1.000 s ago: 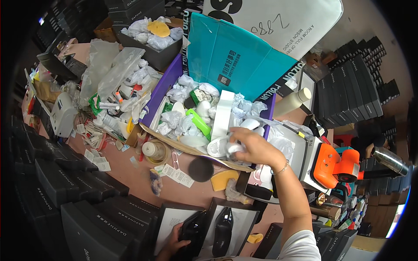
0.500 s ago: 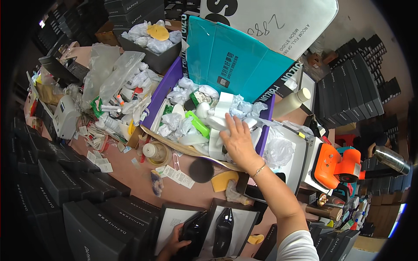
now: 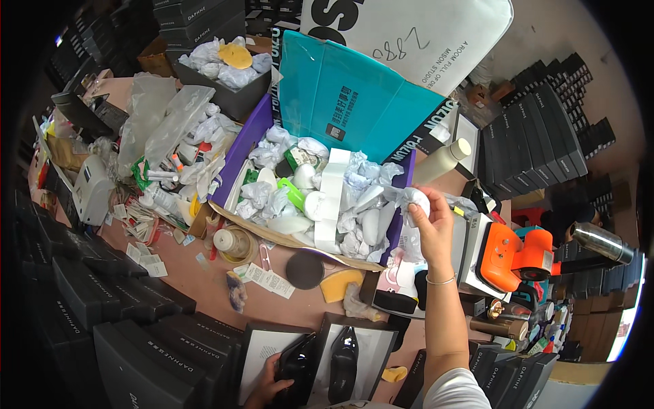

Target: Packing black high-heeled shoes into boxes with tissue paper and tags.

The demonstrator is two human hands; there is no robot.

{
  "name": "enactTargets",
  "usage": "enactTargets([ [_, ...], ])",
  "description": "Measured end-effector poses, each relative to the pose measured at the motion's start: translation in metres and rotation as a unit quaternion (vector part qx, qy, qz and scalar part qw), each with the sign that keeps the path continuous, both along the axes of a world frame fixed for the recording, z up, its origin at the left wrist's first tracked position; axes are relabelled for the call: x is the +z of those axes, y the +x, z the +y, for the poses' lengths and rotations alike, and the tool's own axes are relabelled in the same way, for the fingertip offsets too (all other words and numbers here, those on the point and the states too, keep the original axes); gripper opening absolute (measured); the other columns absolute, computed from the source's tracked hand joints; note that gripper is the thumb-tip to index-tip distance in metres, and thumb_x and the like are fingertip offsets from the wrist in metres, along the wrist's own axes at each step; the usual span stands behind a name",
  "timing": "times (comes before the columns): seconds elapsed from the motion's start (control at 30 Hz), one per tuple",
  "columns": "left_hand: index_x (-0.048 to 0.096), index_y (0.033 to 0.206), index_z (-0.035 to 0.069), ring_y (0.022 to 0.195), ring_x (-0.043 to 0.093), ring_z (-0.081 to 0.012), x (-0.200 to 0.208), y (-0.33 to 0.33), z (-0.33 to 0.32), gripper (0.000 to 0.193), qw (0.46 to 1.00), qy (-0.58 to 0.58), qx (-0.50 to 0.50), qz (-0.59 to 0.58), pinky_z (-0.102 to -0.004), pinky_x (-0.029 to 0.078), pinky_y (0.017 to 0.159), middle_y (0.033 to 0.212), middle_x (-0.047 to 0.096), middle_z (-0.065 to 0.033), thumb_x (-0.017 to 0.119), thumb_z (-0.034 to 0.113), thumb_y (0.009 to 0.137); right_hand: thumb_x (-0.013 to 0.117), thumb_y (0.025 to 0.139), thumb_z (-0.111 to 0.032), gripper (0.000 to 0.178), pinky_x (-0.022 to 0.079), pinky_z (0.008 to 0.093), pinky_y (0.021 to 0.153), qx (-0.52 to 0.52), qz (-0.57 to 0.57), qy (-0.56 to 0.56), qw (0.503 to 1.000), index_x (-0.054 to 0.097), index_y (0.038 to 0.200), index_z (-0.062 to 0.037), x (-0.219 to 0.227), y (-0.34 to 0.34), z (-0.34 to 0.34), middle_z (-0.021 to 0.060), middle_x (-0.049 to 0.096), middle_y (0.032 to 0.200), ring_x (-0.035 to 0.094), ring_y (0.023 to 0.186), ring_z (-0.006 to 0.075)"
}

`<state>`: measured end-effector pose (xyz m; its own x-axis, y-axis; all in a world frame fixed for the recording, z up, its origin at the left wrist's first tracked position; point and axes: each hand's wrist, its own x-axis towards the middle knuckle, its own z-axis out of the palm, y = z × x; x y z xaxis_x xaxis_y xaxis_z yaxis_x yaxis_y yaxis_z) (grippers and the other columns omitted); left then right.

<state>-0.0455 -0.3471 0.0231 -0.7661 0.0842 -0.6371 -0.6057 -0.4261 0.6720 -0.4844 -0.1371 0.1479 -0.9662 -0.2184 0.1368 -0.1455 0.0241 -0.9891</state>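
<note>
At the lower edge, my left hand (image 3: 268, 383) grips a black pointed shoe (image 3: 297, 361) over an open shoebox. A second black shoe (image 3: 343, 361) lies in the box lid or half (image 3: 371, 341) beside it. My right hand (image 3: 436, 225) is raised at the right rim of a large purple box (image 3: 235, 153), its fingers closed round a wad of white tissue paper (image 3: 413, 199). Inside the purple box are crumpled paper wads (image 3: 354, 242), a long white strip (image 3: 330, 208) and a bright green piece (image 3: 291, 193).
The purple box's teal flap (image 3: 347, 95) stands upright behind. A cream bottle (image 3: 443, 160) and an orange machine (image 3: 507, 255) are to the right. Black shoeboxes (image 3: 157, 361) crowd the lower left. A tape roll (image 3: 235, 242), black disc (image 3: 304, 270) and yellow sponge (image 3: 340, 285) lie on the table.
My right hand has moved right from over the purple box's contents to its right rim, and now holds a paper wad. The white strip shows fully. My left hand keeps the shoe.
</note>
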Motion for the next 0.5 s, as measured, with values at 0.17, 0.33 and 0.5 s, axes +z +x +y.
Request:
enactTargets([
  [0.17, 0.017, 0.139, 0.013, 0.099, 0.056, -0.0233, 0.002, -0.004, -0.002, 0.085, 1.0, -0.003, -0.011, -0.019, -0.0351, 0.047, 0.083, 0.116, 0.053, -0.0187, 0.068, 0.007, 0.071, 0.063, 0.073, 0.008, 0.054, 0.045, 0.0333, 0.099, 0.0, 0.105, 0.126, 0.986, 0.048, 0.124, -0.0002, -0.016, 0.023, -0.006, 0.0132, 0.051, 0.124, 0.053, 0.116, 0.0226],
  [0.33, 0.017, 0.139, 0.012, 0.098, 0.056, -0.0225, 0.005, -0.004, -0.003, 0.086, 1.0, -0.011, -0.011, -0.022, -0.0347, 0.047, 0.082, 0.116, 0.052, -0.0187, 0.069, 0.008, 0.071, 0.067, 0.066, 0.006, 0.069, 0.04, 0.0394, 0.101, 0.075, 0.219, 0.298, 0.926, 0.044, 0.129, -0.0042, -0.017, 0.039, -0.025, 0.0194, 0.044, 0.131, 0.044, 0.122, 0.039],
  [0.5, 0.017, 0.139, 0.011, 0.099, 0.055, -0.0229, 0.002, -0.003, -0.004, 0.085, 0.999, -0.027, -0.022, -0.004, -0.0349, 0.046, 0.084, 0.117, 0.052, -0.0189, 0.069, 0.008, 0.072, 0.071, 0.073, -0.007, 0.04, 0.047, 0.0392, 0.09, 0.176, 0.21, 0.388, 0.88, 0.056, 0.109, -0.0018, -0.049, 0.038, -0.036, 0.0171, 0.049, 0.125, 0.053, 0.11, 0.0368],
])
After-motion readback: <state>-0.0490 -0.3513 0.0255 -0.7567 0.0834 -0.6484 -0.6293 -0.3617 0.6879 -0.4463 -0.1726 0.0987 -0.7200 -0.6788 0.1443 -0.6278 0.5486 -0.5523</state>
